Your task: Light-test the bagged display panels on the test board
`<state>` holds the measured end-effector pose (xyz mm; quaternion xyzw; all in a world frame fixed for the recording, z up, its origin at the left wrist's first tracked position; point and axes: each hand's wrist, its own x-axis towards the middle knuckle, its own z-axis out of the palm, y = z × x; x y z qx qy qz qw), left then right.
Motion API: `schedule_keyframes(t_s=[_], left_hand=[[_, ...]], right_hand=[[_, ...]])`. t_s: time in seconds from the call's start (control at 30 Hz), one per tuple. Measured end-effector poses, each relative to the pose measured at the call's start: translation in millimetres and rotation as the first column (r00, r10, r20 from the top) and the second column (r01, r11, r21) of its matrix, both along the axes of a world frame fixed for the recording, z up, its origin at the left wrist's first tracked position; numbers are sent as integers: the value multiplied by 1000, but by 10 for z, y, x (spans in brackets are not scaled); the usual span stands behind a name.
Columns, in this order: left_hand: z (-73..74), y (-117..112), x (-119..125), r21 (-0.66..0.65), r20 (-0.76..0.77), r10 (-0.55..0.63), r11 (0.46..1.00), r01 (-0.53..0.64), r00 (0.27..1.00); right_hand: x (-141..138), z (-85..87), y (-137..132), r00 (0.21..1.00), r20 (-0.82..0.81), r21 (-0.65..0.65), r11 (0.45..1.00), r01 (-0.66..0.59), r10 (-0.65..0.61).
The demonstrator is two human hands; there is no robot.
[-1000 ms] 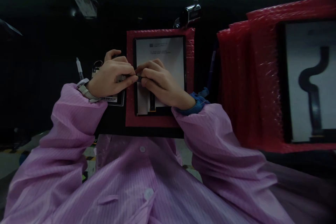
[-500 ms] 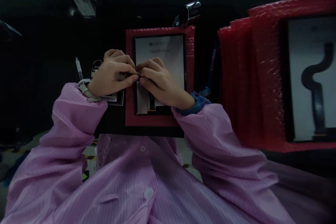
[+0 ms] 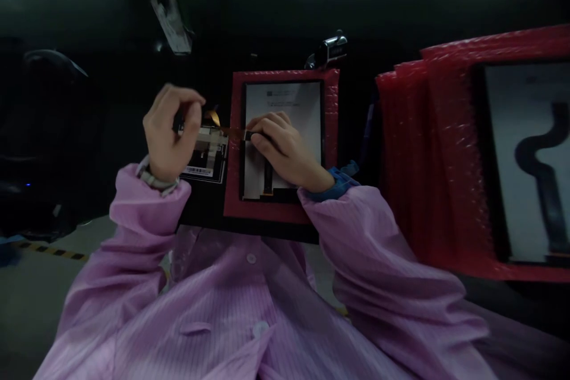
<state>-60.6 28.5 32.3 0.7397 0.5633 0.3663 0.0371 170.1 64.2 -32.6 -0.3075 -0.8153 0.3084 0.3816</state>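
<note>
My right hand [image 3: 285,148] rests over a flat display panel [image 3: 300,113], its thumb and fingers pinching the dark end of an orange flex cable [image 3: 234,132]. That cable runs left to a small module [image 3: 205,157] with a printed label and barcode. My left hand [image 3: 171,133] is raised beside the module, apart from the cable. Its fingers are curled with a gap to the thumb, and nothing shows between them. The panel lies on a red bubble-wrap sheet [image 3: 332,95]. A black ribbon [image 3: 268,178] on the panel is partly covered by my right hand.
At the right is a stack of red bubble-wrap pouches [image 3: 414,160], with another display panel [image 3: 521,190] on top carrying a curved black cable. A shiny metal-and-black object [image 3: 332,49] stands behind the sheet. A blue pen-like object [image 3: 369,122] lies between sheet and stack.
My left hand has let go at the cable's end and moved left and up, away from my right hand. My right hand keeps its pinch. The camera view has shifted.
</note>
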Motion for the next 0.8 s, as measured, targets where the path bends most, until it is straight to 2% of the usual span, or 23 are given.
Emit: schedule_keyframes(t_s=[0.07,0.17,0.23,0.3,0.5,0.67,0.8], left_hand=[[-95,-277,-1,-91,-10,84,992,-85,996],[-360,-647,45,-162,-243,34,984,-75,970],[-508,-792,75,-187,-397,27,976,-109,917],[-572,-849,92,-217,-484,5,968,-125,875],[-484,-787,99,-360,-571,-91,921,-150,816],[-476,-772,108,-335,-584,-71,928,-160,809],[-477,-769,129,-304,-590,-41,936,-174,806]], right_hand=[[-14,-11,-6,999,-33,-5,1000,9,-9],[-26,-20,-20,998,-63,4,1000,30,-30],[-25,-26,-28,994,-87,11,998,70,-69],[-16,-29,-27,987,-106,21,992,121,-118],[27,-18,33,953,-99,60,954,292,-286],[61,23,79,925,-112,44,928,369,-362],[140,156,-53,911,-133,82,911,403,-391]])
